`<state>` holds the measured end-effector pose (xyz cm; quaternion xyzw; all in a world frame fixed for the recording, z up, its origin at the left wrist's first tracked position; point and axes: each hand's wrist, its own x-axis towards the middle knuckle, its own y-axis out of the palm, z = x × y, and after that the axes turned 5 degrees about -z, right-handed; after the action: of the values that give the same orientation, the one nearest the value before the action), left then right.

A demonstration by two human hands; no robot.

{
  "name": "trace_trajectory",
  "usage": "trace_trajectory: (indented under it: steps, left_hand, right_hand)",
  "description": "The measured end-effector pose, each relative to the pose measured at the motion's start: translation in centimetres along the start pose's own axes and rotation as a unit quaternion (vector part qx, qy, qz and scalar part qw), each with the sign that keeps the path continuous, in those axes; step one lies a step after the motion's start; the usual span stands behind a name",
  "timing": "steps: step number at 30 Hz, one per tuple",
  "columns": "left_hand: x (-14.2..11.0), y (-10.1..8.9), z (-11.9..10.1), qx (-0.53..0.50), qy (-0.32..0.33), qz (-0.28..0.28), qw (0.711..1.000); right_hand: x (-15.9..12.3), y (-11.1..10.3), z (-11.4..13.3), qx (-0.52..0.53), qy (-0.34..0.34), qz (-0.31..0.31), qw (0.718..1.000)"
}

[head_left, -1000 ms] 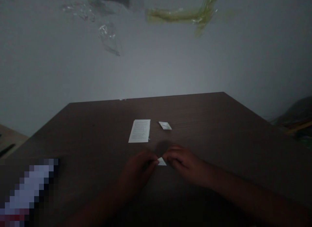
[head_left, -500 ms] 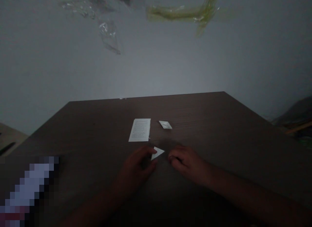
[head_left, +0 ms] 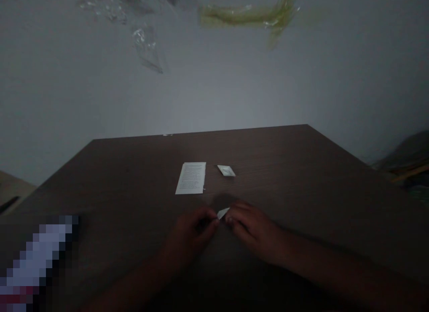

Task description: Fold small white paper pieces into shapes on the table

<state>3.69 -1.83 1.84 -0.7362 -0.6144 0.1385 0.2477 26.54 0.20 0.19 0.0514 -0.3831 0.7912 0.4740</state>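
Note:
Between my two hands is a small folded piece of white paper [head_left: 223,212], mostly covered by fingers. My left hand [head_left: 196,229] pinches its left end between thumb and forefinger. At its right end, my right hand [head_left: 253,227] is closed with the fingertips on the paper. Beyond the hands lies a stack of printed paper sheets [head_left: 191,178], covered in lines of text. To the right of that stack rests a folded paper diamond [head_left: 227,170].
The dark wooden table [head_left: 284,169] meets a pale wall [head_left: 214,88] bearing yellow tape [head_left: 241,16] and clear tape [head_left: 145,46]. A pixelated, blurred-out object [head_left: 40,258] lies at the front left. Dark items [head_left: 412,164] stand beyond the table's right side.
My right hand has moved left and closed on the paper's right end. The folded paper has turned and shows less of its face; my left hand's fingers are now pinched together.

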Motion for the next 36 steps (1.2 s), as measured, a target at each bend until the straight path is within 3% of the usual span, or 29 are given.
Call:
trace_trajectory:
  steps: [13,19,26,32,36]
  left_hand:
    - [-0.2,0.8,1.1,-0.079,0.025,0.026,0.996]
    - [-0.1,0.7,1.0,-0.039,0.100,-0.027,0.994]
    - [-0.3,0.7,1.1,-0.024,0.065,-0.022,0.997]
    - [-0.6,1.3,0.5,-0.005,0.085,-0.060,0.995]
    - [-0.7,1.4,0.3,-0.004,0.095,-0.067,0.993]
  right_hand:
    - [0.0,0.2,-0.2,0.084,0.022,-0.012,0.996]
    - [0.1,0.2,-0.7,0.087,0.027,-0.020,0.996]
    - [0.0,0.4,-0.5,0.076,0.029,-0.029,0.996]
    - [-0.2,0.8,0.0,0.066,0.120,-0.042,0.990]
    - [-0.3,0.8,0.4,0.063,0.127,-0.044,0.989]
